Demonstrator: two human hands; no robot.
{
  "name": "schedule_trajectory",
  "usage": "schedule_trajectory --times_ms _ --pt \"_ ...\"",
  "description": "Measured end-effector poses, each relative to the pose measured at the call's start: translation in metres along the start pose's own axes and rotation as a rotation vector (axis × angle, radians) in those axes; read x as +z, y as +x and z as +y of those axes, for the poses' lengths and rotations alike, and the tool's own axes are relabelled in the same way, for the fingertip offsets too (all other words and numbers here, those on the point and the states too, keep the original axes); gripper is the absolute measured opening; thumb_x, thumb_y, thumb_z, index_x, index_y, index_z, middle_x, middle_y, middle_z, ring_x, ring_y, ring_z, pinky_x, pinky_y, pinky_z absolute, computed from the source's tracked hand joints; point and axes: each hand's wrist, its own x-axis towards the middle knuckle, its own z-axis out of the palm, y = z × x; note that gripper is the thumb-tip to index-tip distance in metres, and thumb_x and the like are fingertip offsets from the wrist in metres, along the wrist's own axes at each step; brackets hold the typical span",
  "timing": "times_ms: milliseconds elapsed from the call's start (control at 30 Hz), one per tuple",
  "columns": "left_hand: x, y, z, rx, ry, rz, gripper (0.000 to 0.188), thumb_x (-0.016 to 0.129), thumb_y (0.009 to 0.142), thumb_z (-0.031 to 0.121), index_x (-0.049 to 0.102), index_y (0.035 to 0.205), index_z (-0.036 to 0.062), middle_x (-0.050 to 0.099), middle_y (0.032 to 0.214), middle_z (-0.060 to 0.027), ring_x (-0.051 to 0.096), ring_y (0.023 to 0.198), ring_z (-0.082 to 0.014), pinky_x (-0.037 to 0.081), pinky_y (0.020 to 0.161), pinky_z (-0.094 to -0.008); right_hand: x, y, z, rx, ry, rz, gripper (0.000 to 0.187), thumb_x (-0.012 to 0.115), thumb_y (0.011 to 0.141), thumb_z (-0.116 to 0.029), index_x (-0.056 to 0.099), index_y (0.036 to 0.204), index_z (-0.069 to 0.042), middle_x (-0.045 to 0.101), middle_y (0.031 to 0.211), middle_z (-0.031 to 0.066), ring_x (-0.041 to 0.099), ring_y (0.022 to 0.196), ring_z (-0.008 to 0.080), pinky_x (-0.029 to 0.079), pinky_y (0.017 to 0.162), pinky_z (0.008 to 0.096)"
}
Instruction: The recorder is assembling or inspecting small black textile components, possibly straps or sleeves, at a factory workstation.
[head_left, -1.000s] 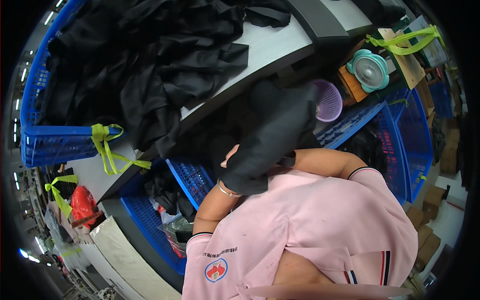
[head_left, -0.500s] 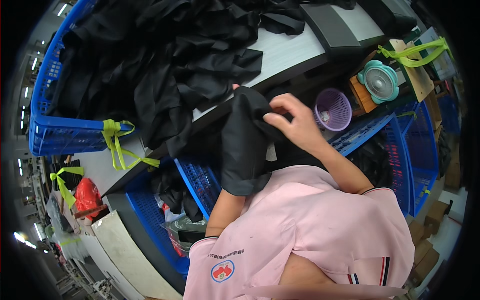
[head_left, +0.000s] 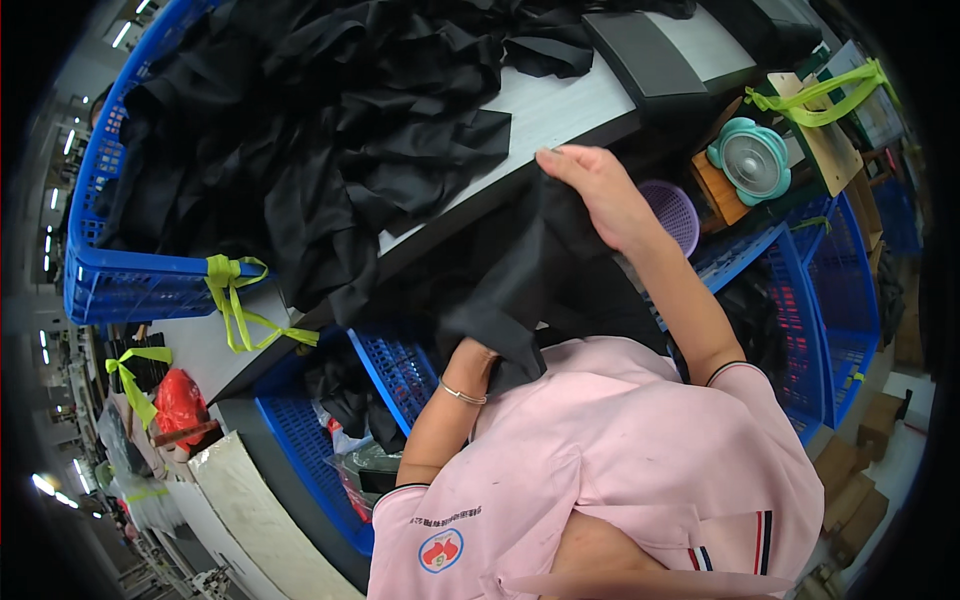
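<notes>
A piece of black cloth (head_left: 535, 250) hangs stretched between my hands in front of my pink shirt. My right hand (head_left: 600, 190) pinches its upper edge between thumb and fingers, near the table's front edge. At the lower end, the cloth covers most of my left hand (head_left: 478, 354); only the part by the wrist shows, with a bracelet just below, and the fingers are hidden. Ahead and to the left, a large heap of black cloth pieces (head_left: 300, 130) spreads over the light table (head_left: 570, 105), with some hanging over its front edge.
At left stands a blue plastic basket (head_left: 150, 262) tied with a yellow-green strip (head_left: 232, 290). More blue baskets (head_left: 395, 370) sit below the table and at right (head_left: 800, 330). A purple basket (head_left: 672, 212) and a teal fan (head_left: 750, 160) are right of my right hand.
My right hand has moved up and forward, pulling the cloth's edge taut. The cloth has slid off my left forearm, so the wrist and bracelet now show.
</notes>
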Motion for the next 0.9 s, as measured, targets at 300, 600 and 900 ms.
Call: schedule_trajectory --times_ms 300,600,900 --pt "-0.025 0.019 -0.045 -0.133 -0.135 -0.029 0.056 0.063 0.098 0.010 0.042 0.149 0.0002 0.049 0.149 -0.0129 0.051 0.134 -0.0254 0.041 0.113 -0.0344 0.000 -0.041 -0.004 -0.614 -0.771 0.087 0.051 0.072 0.089 -0.014 0.054 0.135 -0.001 0.058 0.133 0.0135 0.060 0.120 0.0230 0.047 0.103 0.0349" --pt "-0.002 0.000 -0.079 -0.248 -0.267 -0.126 0.055 0.063 0.097 0.009 0.043 0.148 -0.0002 0.051 0.147 -0.0133 0.052 0.133 -0.0266 0.041 0.113 -0.0350 0.001 -0.030 0.019 -0.914 -1.206 -0.006 0.035 0.074 0.068 0.003 0.069 0.101 -0.006 0.065 0.112 0.0080 0.062 0.103 0.0283 0.048 0.092 0.0382" --pt "-0.043 -0.008 -0.085 -0.190 -1.264 -0.219 0.050 0.054 0.104 0.028 0.047 0.146 0.0028 0.055 0.144 -0.0121 0.053 0.130 -0.0261 0.048 0.106 -0.0393 -0.063 -0.059 -0.007 -0.329 -0.346 -0.246 0.011 0.075 0.083 -0.010 0.067 0.081 -0.002 0.058 0.113 0.0061 0.056 0.112 0.0209 0.039 0.105 0.0363"
